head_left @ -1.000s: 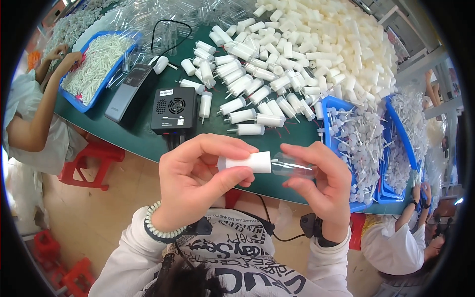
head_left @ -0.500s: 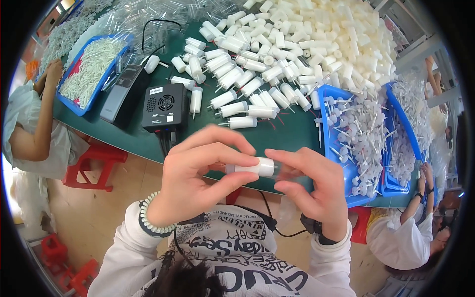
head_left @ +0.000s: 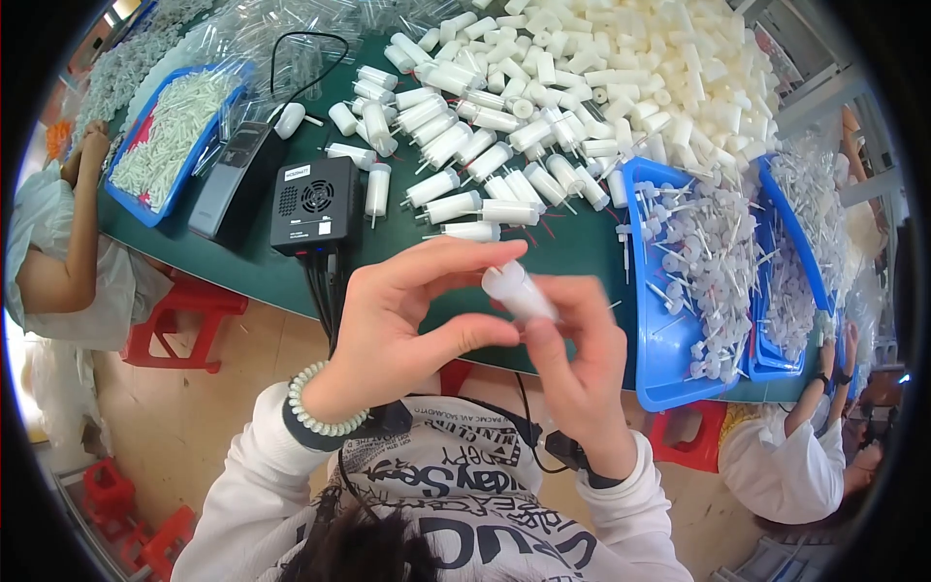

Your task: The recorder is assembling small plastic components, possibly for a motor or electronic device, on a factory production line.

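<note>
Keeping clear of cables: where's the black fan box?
Head view, left of centre: the black fan box sits on the green table, right of the grey device.

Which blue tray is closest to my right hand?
The blue tray of stemmed translucent caps immediately right of your right hand. Neighbouring blue trays lie farther right; the tray of white sticks is far left.

Bold dark lettering [head_left: 441,491] covers the white top [head_left: 465,519]; the black box [head_left: 315,215] bears a printed white label [head_left: 297,173].
</note>
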Action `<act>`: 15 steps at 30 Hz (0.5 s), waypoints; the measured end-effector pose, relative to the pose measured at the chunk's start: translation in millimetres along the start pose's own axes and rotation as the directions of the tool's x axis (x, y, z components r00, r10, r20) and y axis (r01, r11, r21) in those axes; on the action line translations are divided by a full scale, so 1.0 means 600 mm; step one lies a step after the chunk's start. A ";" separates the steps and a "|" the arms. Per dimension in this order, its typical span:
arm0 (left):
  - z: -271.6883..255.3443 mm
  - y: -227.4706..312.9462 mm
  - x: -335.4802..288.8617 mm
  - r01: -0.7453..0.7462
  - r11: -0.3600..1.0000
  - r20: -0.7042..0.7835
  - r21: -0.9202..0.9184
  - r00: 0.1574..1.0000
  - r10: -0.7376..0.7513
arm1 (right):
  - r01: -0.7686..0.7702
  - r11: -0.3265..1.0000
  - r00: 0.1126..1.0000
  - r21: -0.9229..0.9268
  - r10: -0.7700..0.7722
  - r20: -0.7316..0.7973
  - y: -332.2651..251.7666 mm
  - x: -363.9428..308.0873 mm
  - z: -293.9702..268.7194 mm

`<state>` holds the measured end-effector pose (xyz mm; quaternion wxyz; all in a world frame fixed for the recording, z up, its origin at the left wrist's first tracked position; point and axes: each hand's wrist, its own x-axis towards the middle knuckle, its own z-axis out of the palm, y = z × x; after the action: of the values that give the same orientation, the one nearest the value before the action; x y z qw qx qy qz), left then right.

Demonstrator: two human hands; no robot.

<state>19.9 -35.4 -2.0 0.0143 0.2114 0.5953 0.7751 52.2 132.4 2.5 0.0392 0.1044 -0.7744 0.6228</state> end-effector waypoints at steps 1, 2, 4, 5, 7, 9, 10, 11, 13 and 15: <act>-0.001 -0.001 -0.003 0.017 1.000 -0.013 -0.005 1.000 -0.017 | 0.091 0.984 0.988 -0.155 -0.070 0.137 0.000 0.000 -0.011; -0.003 -0.002 -0.005 0.010 1.000 -0.015 -0.025 1.000 -0.010 | 0.185 0.962 0.976 -0.201 -0.157 0.150 0.003 0.004 -0.019; 0.008 0.002 -0.006 0.046 0.999 -0.002 0.029 0.999 -0.046 | 0.226 0.961 0.974 -0.161 -0.219 0.060 0.003 0.009 -0.035; 0.014 0.005 -0.006 0.076 0.994 0.005 0.084 0.997 -0.077 | 0.188 0.979 0.981 -0.074 -0.191 -0.036 -0.005 0.015 -0.041; 0.019 0.011 -0.006 0.050 0.983 0.032 0.175 0.998 -0.056 | 0.193 0.981 0.976 -0.006 -0.193 -0.098 -0.012 0.032 -0.032; 0.019 0.011 -0.008 0.019 0.964 0.059 0.266 0.998 -0.036 | 0.275 0.958 0.958 -0.081 -0.266 0.112 -0.010 0.040 -0.036; 0.018 0.010 -0.010 0.019 0.967 0.007 0.254 1.000 -0.022 | 0.230 0.971 0.967 -0.065 -0.220 0.128 -0.019 0.039 -0.039; 0.017 0.009 -0.012 0.019 0.970 -0.044 0.241 0.999 -0.008 | 0.228 0.972 0.967 -0.063 -0.218 0.131 -0.023 0.036 -0.037; 0.017 0.008 -0.015 -0.035 0.952 -0.025 0.305 0.999 0.044 | -0.050 0.957 0.998 0.286 0.058 -0.019 -0.031 0.026 -0.030; 0.024 0.000 -0.017 -0.155 0.935 -0.062 0.319 0.981 0.184 | -0.107 0.931 0.991 0.350 0.129 -0.041 -0.033 0.021 -0.030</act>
<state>34.5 -24.9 -2.1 -0.1133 0.2263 0.6900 0.6781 42.5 144.6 27.8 0.0071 0.0431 -0.6557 0.7537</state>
